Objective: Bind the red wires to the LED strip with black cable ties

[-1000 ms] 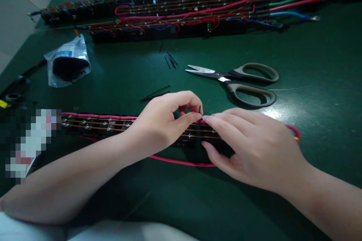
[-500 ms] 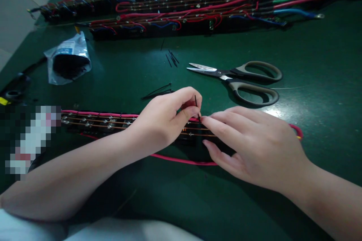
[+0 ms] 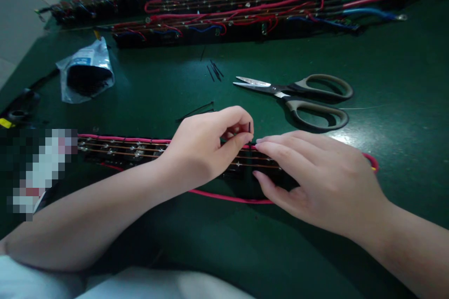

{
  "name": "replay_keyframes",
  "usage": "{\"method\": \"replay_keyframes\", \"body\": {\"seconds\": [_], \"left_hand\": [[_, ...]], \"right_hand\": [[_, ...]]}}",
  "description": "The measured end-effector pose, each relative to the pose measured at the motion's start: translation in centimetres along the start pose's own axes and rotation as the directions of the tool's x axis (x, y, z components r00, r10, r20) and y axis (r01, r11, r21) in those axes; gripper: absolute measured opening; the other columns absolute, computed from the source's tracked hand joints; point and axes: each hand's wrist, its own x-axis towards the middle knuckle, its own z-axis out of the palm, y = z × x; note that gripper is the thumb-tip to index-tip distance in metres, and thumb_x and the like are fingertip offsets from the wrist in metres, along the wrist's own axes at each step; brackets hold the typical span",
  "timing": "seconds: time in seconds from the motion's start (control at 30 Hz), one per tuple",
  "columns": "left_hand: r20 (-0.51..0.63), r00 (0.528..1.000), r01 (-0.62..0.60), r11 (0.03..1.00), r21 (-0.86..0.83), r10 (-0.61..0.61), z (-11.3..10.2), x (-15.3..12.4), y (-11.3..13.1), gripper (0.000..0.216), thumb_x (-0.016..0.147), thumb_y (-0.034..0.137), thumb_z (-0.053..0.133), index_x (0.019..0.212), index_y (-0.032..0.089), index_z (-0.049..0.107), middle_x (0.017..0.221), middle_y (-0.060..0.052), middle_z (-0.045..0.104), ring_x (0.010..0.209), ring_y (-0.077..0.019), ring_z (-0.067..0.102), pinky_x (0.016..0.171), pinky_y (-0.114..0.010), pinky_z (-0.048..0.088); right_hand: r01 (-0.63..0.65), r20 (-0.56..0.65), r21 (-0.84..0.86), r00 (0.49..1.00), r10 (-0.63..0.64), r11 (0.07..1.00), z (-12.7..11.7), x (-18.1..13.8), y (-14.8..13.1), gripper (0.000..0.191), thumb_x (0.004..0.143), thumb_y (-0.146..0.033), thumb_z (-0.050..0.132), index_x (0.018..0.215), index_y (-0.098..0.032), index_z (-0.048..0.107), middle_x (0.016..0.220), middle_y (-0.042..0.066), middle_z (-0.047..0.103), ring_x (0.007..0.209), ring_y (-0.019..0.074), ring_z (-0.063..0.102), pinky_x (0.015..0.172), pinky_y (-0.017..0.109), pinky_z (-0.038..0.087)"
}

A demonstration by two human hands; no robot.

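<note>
Pinched between thumb and forefinger of my left hand (image 3: 213, 142) is the tail of a thin black cable tie (image 3: 249, 127). The tie stands upright over a pink-red cable (image 3: 157, 140) that runs along the far edge of a long black circuit strip (image 3: 131, 152) with brown wires and shiny solder points. My right hand (image 3: 322, 177) rests at the strip just right of the tie. Its fingers are stretched out with the fingertips at the red cable, and the thumb is apart on the near side. Both hands hide part of the strip.
Beyond the hands lie grey-handled scissors (image 3: 293, 93), partly spread, several black cable ties (image 3: 196, 113) and cut-off bits (image 3: 215, 71). An opened plastic bag (image 3: 86, 72) of black ties stands left. Larger wired black assemblies (image 3: 228, 18) line the back of the green table (image 3: 403, 103).
My left fingertips have shifted slightly up and right with the tie's tail. The right hand stays nearly in place, and the whole view has moved a little.
</note>
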Motion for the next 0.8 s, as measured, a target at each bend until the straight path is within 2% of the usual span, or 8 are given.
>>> {"method": "replay_keyframes", "body": {"seconds": [0.13,0.33,0.47,0.8], "left_hand": [[0.024,0.999,-0.035,0.995,0.088,0.033,0.04,0.03,0.11,0.010,0.089,0.016,0.057,0.092,0.021,0.065,0.080,0.004,0.068,0.072,-0.0120,0.060,0.062,-0.023,0.041],[0.016,1.000,-0.017,1.000,-0.026,0.018,0.12,-0.04,-0.21,0.007,0.090,0.018,0.059,0.090,0.021,0.065,0.084,0.004,0.068,0.075,-0.0113,0.061,0.064,-0.023,0.044],[0.017,1.000,-0.003,0.999,-0.051,0.004,0.18,-0.10,-0.25,0.011,0.090,0.014,0.057,0.089,0.021,0.064,0.081,0.005,0.068,0.075,-0.0111,0.062,0.064,-0.023,0.045],[0.007,0.999,-0.047,0.997,0.057,0.047,0.00,-0.11,0.19,0.015,0.090,0.010,0.052,0.090,0.021,0.062,0.081,0.004,0.069,0.075,-0.0125,0.063,0.066,-0.024,0.044]], "right_hand": [[0.012,0.006,0.003,1.000,-0.012,1.000,-0.10,0.19,-0.03,0.014,0.088,-0.020,0.061,0.095,-0.011,0.069,0.091,0.011,0.076,0.078,0.0247,0.070,0.063,0.037,0.051],[0.014,-0.008,0.009,1.000,-0.014,1.000,-0.17,0.23,0.14,0.015,0.087,-0.019,0.062,0.098,-0.010,0.069,0.092,0.011,0.076,0.080,0.0249,0.070,0.065,0.037,0.053],[0.015,-0.004,0.022,1.000,-0.015,1.000,-0.12,0.14,0.17,0.016,0.087,-0.019,0.062,0.099,-0.010,0.069,0.092,0.010,0.076,0.080,0.0246,0.070,0.065,0.037,0.053],[0.014,-0.004,0.020,1.000,-0.014,1.000,-0.10,0.11,0.15,0.015,0.087,-0.019,0.062,0.097,-0.010,0.069,0.089,0.010,0.075,0.078,0.0243,0.070,0.063,0.036,0.052]]}}
